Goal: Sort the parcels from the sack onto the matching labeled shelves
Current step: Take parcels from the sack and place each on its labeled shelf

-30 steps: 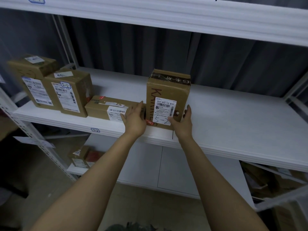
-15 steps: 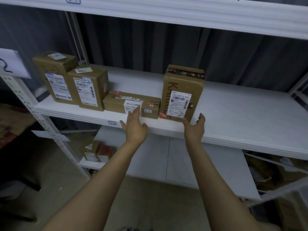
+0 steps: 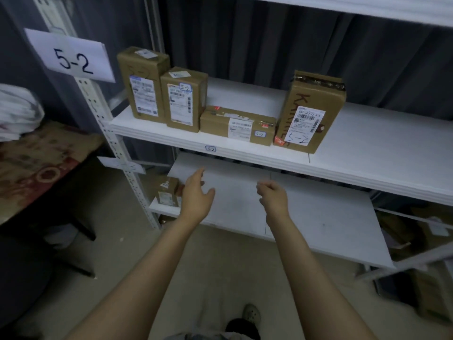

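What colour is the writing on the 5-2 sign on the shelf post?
Dark blue, handwritten on the white paper sign, clearest in the head view.

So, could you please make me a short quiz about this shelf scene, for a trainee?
1. True or false: the left hand and the right hand both hold nothing.
2. How many parcels are on the shelf by the 5-2 sign? A two, B four, C six.
3. Fill in: the handwriting on the tall right-end parcel reads ___.
Key: 1 true; 2 B; 3 5-2.
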